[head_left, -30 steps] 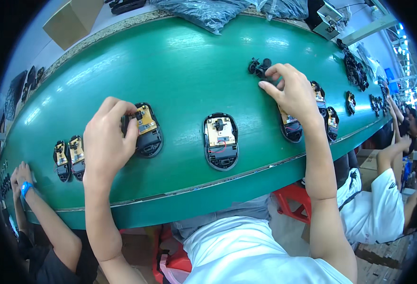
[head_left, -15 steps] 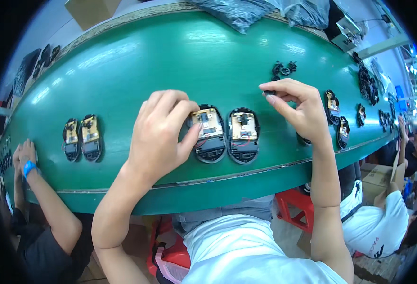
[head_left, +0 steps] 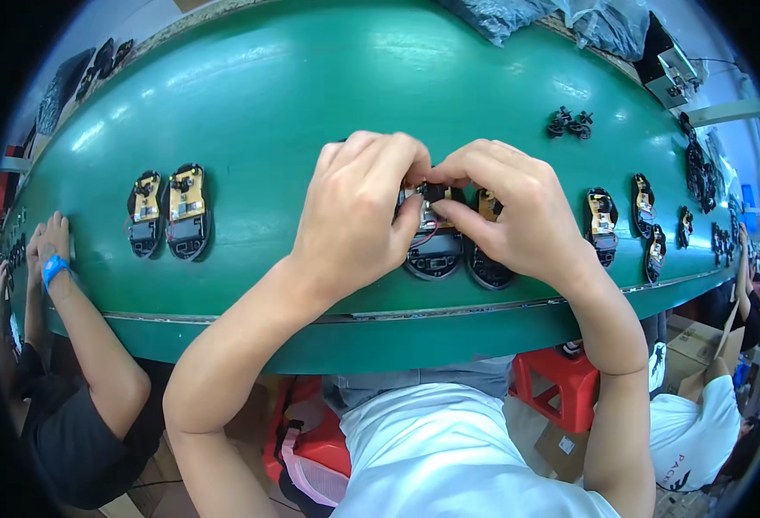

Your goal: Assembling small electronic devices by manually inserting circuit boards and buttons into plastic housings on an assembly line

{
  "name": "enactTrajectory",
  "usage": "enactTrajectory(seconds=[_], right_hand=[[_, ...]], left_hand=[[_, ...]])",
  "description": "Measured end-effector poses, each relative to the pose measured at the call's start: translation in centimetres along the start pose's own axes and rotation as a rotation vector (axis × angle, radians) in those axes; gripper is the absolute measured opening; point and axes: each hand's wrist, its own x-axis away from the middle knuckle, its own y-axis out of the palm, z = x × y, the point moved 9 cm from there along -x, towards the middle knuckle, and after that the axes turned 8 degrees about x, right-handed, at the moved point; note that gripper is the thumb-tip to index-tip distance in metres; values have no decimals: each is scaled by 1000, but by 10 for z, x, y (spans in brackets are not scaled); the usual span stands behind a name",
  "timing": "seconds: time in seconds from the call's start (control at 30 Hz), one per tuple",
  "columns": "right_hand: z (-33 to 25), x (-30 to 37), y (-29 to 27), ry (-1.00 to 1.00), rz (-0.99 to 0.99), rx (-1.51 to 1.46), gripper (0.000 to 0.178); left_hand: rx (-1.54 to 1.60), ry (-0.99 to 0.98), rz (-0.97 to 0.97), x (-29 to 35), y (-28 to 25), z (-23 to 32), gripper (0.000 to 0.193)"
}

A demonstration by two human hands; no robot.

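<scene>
Two open computer mouse bases stand side by side in front of me, each with a tan circuit board. At the left mouse base (head_left: 436, 262) both my hands meet. My left hand (head_left: 350, 220) is closed on that base's upper left side, thumb over the board. My right hand (head_left: 522, 203) pinches a small black scroll wheel (head_left: 434, 192) at the top of the board; fingers partly cover it. The right mouse base (head_left: 488, 269) lies partly hidden under my right hand, with a black part on its board hidden from view.
Two more mouse bases (head_left: 187, 224) lie to the left. Others (head_left: 602, 226) stand on the right of the green table (head_left: 311, 86). A small pile of black scroll wheels (head_left: 570, 123) sits farther back. Plastic bags (head_left: 604, 26) lie at the far edge. Co-workers' arms (head_left: 86, 319) flank me.
My right hand has come left from near the scroll wheel pile to the left mouse base, bringing a black scroll wheel. My left hand stays at that base. The whole view has shifted.
</scene>
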Motion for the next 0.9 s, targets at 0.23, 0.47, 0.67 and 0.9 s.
enactTrajectory(seconds=[0.23,0.47,0.67,0.9], right_hand=[[1,-11,3,88,-81,45,12],[14,-29,15,190,-356,-31,20],[31,1,12,396,-133,-218,18],[41,-16,21,379,-402,-260,22]], left_hand=[[55,-33,16,-4,-2,-6,27],[66,-37,-21,-3,-2,-4,28],[63,-19,5,-6,-2,-2,25],[130,-6,-9,-6,2,-2,25]])
